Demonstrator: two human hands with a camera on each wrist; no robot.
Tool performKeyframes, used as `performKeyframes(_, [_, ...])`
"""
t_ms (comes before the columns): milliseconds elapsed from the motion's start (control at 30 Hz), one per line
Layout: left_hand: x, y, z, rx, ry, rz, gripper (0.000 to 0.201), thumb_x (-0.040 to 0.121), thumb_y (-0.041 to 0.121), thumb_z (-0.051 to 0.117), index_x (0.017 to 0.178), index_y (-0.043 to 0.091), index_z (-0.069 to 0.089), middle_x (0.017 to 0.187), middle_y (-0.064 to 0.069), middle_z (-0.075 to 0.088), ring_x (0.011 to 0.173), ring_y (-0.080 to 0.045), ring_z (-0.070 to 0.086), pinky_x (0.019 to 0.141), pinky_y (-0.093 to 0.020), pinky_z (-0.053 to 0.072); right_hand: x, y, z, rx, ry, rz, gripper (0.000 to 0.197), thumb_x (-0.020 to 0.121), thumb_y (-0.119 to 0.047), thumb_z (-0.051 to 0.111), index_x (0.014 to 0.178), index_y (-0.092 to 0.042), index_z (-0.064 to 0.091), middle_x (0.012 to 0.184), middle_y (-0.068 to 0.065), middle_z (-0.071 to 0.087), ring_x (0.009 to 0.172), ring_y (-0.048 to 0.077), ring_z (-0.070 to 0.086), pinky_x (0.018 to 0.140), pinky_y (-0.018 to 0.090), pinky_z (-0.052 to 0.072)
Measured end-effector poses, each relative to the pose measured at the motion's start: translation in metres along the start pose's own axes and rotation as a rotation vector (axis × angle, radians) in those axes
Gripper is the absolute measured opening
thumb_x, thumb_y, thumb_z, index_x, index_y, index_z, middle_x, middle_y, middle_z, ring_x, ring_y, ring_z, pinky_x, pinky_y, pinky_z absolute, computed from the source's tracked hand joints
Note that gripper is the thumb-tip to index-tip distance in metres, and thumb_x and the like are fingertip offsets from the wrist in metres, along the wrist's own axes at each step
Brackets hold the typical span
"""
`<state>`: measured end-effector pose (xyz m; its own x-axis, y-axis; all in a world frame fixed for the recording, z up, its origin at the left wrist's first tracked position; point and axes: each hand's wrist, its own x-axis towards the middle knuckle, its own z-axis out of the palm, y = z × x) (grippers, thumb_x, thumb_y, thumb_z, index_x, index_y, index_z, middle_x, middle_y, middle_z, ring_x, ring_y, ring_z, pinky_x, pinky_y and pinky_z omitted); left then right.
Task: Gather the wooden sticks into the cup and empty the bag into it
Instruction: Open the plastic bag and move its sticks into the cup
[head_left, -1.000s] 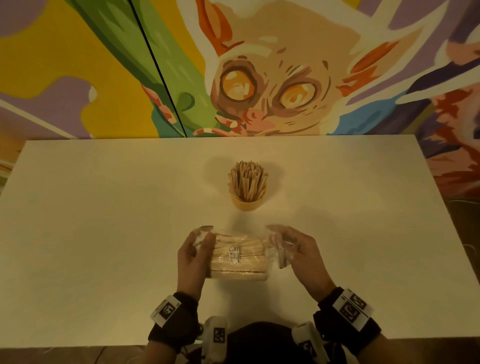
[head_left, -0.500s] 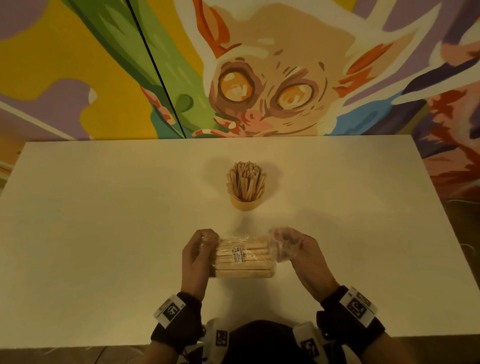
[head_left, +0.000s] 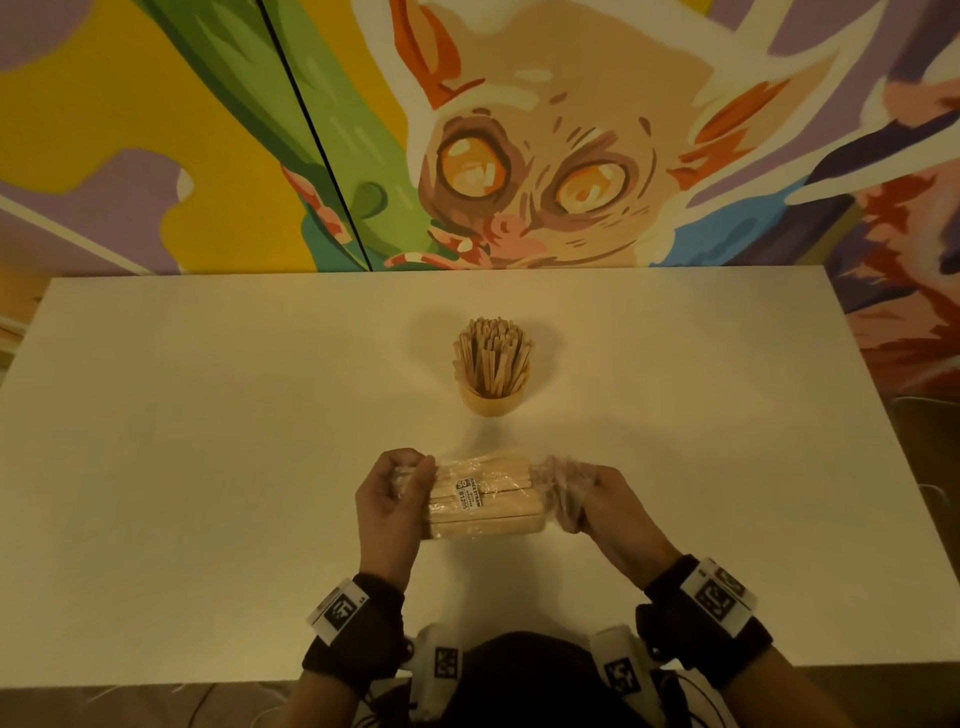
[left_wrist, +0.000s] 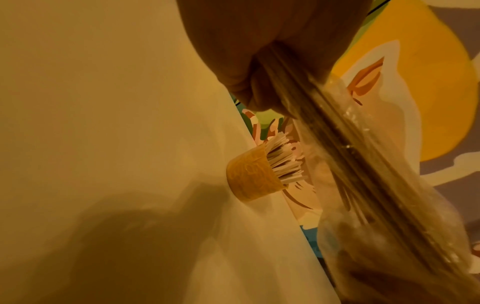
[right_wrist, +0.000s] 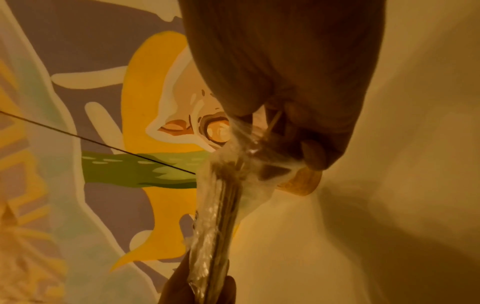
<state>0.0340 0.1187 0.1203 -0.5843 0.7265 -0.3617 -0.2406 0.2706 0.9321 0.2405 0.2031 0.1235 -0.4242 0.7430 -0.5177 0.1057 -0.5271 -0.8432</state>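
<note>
Crosswise before the person, a clear plastic bag (head_left: 485, 500) of flat wooden sticks (head_left: 498, 512) hangs just above the white table (head_left: 208, 467), its long axis running left to right between both hands. At one end the left hand (head_left: 389, 506) curls its fingers around the sticks through the film; at the other the right hand (head_left: 597, 506) pinches the crinkled, slack mouth of the bag, so any pour would leave from the right. Straight ahead, well apart from the bag, stands a small tan cup (head_left: 492, 400), already crowded with pale upright sticks (head_left: 492, 348) fanning above its rim. Behind the matte tabletop, a painted mural (head_left: 519, 156) of a wide-eyed animal fills the wall.
</note>
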Motion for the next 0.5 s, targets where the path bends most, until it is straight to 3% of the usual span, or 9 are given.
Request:
performKeyframes(100, [0.0016,0.0000,-0.0021,0.096,-0.056,0.018,0.009,0.088,0.011,0.068,0.083,0.009,0.061,0.079,-0.005,0.066,0.064,-0.020,0.067,0.049,-0.035,0.053,-0.0002,-0.0046,-0.0035,-0.042,-0.056,-0.041,0.043,0.094,-0.026,0.055,0.097,0.017,0.059,0.090,0.031,0.061,0.078,0.030,0.049,0.069,0.037,0.039])
performKeyframes(167, [0.0013,0.0010,-0.0018,0.149,-0.105,0.033,0.011,0.086,0.009,0.070,0.082,0.006,0.061,0.076,-0.003,0.065,0.062,-0.017,0.066,0.047,-0.033,0.051,0.0023,-0.0066,-0.0055,-0.092,-0.097,-0.037,0.020,0.094,0.000,0.048,0.094,0.018,0.056,0.094,0.039,0.057,0.080,0.032,0.049,0.066,0.034,0.040])
performKeyframes(233, [0.0002,0.0028,0.0001,0.157,-0.172,0.050,0.012,0.088,0.007,0.067,0.086,0.003,0.057,0.075,0.002,0.064,0.063,-0.013,0.065,0.047,-0.030,0.049,0.0035,-0.0088,-0.0057,-0.097,-0.143,-0.016,0.012,0.089,0.014,0.041,0.092,0.018,0.053,0.094,0.037,0.057,0.081,0.033,0.049,0.067,0.037,0.037])
performKeyframes(367, [-0.0011,0.0033,0.0022,0.131,-0.256,0.044,0.011,0.096,0.007,0.056,0.092,0.000,0.049,0.071,0.008,0.060,0.060,-0.009,0.061,0.045,-0.026,0.045,0.0062,-0.0092,-0.0028,-0.106,-0.190,-0.070,0.013,0.091,0.007,0.044,0.093,0.019,0.050,0.085,0.047,0.047,0.080,0.037,0.048,0.068,0.042,0.034])
performKeyframes(500, [0.0011,0.0004,-0.0027,0.071,-0.133,0.040,0.010,0.094,0.017,0.059,0.089,0.010,0.053,0.078,0.001,0.059,0.064,-0.015,0.062,0.051,-0.035,0.050,0.0073,-0.0098,-0.0027,-0.037,-0.052,-0.202,0.021,0.082,-0.008,0.055,0.082,0.012,0.061,0.080,0.048,0.047,0.077,0.040,0.050,0.070,0.048,0.038])
